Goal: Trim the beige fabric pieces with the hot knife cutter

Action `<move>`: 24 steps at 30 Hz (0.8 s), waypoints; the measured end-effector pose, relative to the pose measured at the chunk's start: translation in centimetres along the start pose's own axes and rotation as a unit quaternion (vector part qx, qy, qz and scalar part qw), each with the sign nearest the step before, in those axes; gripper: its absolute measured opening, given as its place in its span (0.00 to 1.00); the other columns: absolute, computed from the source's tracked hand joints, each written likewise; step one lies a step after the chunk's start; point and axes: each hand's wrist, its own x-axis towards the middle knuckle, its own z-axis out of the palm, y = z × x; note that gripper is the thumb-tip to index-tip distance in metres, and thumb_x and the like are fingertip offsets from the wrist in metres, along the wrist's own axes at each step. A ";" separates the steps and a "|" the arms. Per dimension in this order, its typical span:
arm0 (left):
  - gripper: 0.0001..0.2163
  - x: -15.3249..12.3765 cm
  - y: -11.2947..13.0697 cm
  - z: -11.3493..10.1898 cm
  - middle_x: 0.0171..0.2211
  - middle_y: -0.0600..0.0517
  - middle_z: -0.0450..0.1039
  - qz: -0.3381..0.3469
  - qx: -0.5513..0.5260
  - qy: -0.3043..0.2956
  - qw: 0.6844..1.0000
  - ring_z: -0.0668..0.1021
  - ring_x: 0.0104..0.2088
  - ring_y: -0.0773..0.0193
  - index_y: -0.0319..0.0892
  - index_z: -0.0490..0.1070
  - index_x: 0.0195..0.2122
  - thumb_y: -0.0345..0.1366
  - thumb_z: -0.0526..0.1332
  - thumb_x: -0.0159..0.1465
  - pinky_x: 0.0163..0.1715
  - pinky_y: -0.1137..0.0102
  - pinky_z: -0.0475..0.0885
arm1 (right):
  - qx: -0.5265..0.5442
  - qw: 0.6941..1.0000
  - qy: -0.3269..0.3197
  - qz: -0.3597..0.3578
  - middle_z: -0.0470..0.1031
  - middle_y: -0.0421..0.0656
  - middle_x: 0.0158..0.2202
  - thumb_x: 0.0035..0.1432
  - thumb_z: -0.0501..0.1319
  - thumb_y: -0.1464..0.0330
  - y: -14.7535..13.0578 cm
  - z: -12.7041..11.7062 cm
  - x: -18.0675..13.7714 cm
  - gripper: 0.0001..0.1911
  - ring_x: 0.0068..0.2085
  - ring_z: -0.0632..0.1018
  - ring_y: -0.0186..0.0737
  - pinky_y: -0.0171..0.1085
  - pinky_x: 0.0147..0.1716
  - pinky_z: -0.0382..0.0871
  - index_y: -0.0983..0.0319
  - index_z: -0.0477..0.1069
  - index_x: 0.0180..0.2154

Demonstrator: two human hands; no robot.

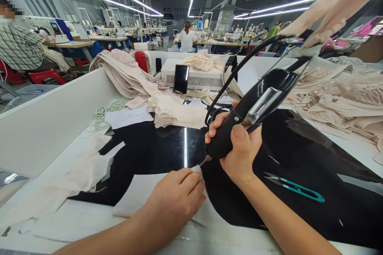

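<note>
The black tool (254, 99), probably hefty, tilts over the tabletop's (143, 147) middle; the right hand (237, 155) clamps its thick body, the surest hold. Toward the near edge, the left hand (178, 195) covers a limp-looking pale sheet (143, 187); whether pinching, I cannot tell.

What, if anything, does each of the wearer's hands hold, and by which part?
Right hand: the black tool, by its lower body. Left hand: on pale fabric, at its edge; pinched or pressed cannot be told.

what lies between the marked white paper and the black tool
In the head view, a stack of pale pieces, black cable and the right hand's fingers lie between the marked paper and black tool.
</note>
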 end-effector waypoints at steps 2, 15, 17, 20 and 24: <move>0.16 0.0 0.0 -0.1 0.45 0.48 0.86 -0.009 -0.005 -0.008 1.000 0.85 0.43 0.60 0.36 0.81 0.46 0.28 0.52 0.82 0.37 0.66 0.81 | -0.012 1.000 0.000 -0.002 0.76 0.34 0.33 0.60 0.77 0.50 0.1 -0.1 0.0 0.25 0.27 0.77 0.35 0.34 0.21 0.77 0.53 0.68 0.45; 0.15 -0.1 0.0 -0.3 0.51 0.44 0.86 -0.002 0.003 -0.031 1.000 0.85 0.48 0.60 0.37 0.82 0.47 0.31 0.53 0.82 0.44 0.66 0.82 | -0.031 0.999 0.005 -0.013 0.76 0.34 0.31 0.60 0.76 0.51 0.0 0.1 0.1 0.24 0.25 0.76 0.35 0.34 0.19 0.75 0.53 0.67 0.45; 0.15 -0.2 0.1 -0.1 0.51 0.44 0.86 -0.008 0.002 -0.031 1.000 0.86 0.48 0.60 0.37 0.81 0.49 0.32 0.53 0.83 0.44 0.66 0.82 | -0.036 0.999 0.006 -0.013 0.76 0.34 0.31 0.60 0.76 0.50 -0.1 0.1 0.2 0.24 0.24 0.76 0.35 0.35 0.19 0.75 0.53 0.67 0.45; 0.14 -0.3 0.1 0.1 0.49 0.45 0.87 -0.002 0.011 -0.028 1.000 0.86 0.48 0.60 0.37 0.81 0.48 0.31 0.54 0.83 0.45 0.66 0.82 | -0.034 0.999 0.011 -0.009 0.76 0.34 0.31 0.60 0.76 0.51 -0.2 0.2 0.3 0.24 0.24 0.77 0.35 0.35 0.20 0.75 0.54 0.68 0.44; 0.13 -0.3 0.2 0.3 0.47 0.45 0.87 0.009 0.029 -0.026 0.999 0.86 0.49 0.62 0.37 0.81 0.46 0.30 0.56 0.82 0.49 0.68 0.81 | -0.008 1.000 0.023 -0.011 0.77 0.34 0.30 0.60 0.77 0.54 -0.8 0.7 0.5 0.21 0.24 0.77 0.35 0.34 0.20 0.75 0.53 0.69 0.43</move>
